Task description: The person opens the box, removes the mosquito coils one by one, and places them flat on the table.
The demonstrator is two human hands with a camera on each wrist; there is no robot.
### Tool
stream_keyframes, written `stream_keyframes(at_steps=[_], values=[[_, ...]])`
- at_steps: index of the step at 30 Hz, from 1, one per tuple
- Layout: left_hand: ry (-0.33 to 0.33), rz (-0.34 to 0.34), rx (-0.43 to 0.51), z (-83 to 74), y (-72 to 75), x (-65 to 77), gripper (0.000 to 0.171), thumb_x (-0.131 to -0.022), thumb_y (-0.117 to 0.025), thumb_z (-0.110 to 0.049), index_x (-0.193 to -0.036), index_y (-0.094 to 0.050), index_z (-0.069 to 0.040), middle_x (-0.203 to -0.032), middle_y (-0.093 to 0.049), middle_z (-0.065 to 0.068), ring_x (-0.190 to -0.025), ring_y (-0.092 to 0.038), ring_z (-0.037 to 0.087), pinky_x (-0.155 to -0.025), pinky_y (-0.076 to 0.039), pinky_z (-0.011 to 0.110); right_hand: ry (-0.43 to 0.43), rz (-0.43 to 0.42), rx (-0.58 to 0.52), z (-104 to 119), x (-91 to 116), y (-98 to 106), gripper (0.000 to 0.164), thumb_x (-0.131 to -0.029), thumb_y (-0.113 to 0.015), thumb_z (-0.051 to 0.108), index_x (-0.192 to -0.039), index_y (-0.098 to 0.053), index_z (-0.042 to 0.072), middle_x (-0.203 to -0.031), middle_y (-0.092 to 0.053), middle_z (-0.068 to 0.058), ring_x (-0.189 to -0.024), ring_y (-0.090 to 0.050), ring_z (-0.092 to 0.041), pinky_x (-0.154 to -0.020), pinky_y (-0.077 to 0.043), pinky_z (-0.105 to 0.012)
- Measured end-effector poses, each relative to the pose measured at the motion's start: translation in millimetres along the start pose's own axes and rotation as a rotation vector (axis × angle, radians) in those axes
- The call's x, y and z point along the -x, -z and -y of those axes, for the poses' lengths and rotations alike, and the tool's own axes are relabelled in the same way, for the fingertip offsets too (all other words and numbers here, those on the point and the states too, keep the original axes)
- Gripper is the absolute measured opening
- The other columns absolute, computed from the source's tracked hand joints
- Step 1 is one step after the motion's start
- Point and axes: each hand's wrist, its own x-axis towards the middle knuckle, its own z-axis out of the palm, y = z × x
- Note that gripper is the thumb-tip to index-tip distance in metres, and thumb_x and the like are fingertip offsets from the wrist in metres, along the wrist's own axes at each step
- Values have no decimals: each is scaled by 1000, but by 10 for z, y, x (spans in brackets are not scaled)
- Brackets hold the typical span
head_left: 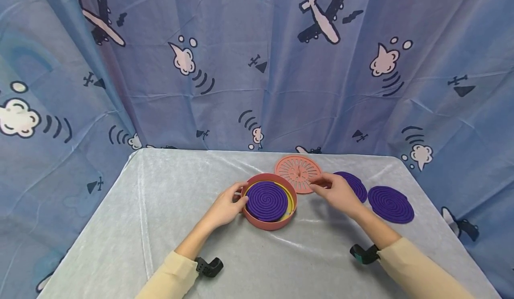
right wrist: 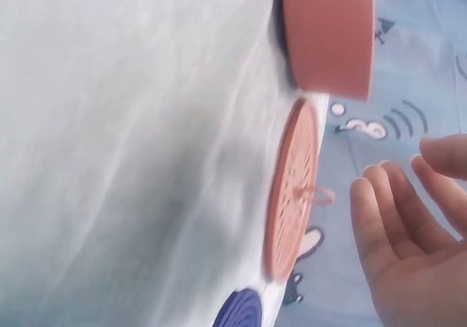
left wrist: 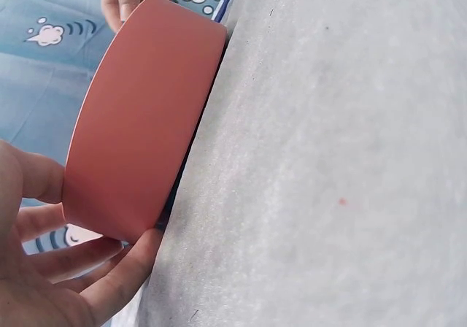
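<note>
A round salmon-coloured mosquito coil box [head_left: 269, 226] stands on the table, and a purple mosquito coil [head_left: 267, 201] lies inside it. Beneath that coil, a yellow rim [head_left: 290, 203] peeks out at the right. My left hand [head_left: 228, 206] holds the box at its left side, thumb at the rim and fingers around the wall [left wrist: 146, 115]. To the right, my right hand [head_left: 335, 195] hovers with loosely bent fingers and nothing between them. It overlaps the edge of the slotted round lid [head_left: 291, 167], which lies flat behind the box with a small loop [right wrist: 321, 195] standing up.
Two more purple coils lie on the right of the table: one [head_left: 353, 185] partly behind my right hand, the other [head_left: 391, 204] farther right. A pale cloth [head_left: 192, 169] covers the table. Blue printed curtains [head_left: 225, 67] rise behind and at both sides.
</note>
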Motion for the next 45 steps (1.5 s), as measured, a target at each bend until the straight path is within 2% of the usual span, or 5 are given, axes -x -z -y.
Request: stream_keyframes(at_steps=[6,19,26,36,45], values=[[2,2,-1,11,0,-4,45,-102,-60,-15,-146,-53,-9,-133,-59,17,-110,-65,25,-80,-57,32,23,7,-3,164,-29,-104,28,-99,-69,22,-121,-71,5,-115,-71,-11,-97,-66,-23,-79,-54,-38],[9,-2,1,8,6,2,45,-102,-60,-16,-146,-53,-10,-133,-59,16,-113,-64,27,-82,-57,34,61,-9,-44,472,-163,-338,26,-98,-70,19,-120,-71,5,-110,-71,-8,-97,-66,-25,-82,-57,-36],[9,3,3,22,8,-5,45,-102,-60,-15,-146,-53,-10,-134,-59,17,-114,-64,27,-80,-58,32,97,-1,-4,546,-234,-499,28,-98,-69,19,-120,-71,3,-110,-72,-8,-98,-66,-24,-87,-57,-42],[13,5,-9,10,5,-20,46,-103,-59,-17,-147,-52,-11,-135,-58,16,-115,-64,27,-84,-57,36,125,41,79,608,-336,-667,29,-98,-68,22,-121,-71,4,-112,-71,-7,-104,-65,-25,-93,-53,-46],[12,12,-4,5,11,-8,45,-102,-59,-17,-147,-52,-11,-133,-59,16,-114,-64,28,-82,-57,35,81,93,135,644,-382,-822,32,-98,-67,23,-126,-69,9,-122,-68,-8,-113,-62,-26,-98,-51,-48]])
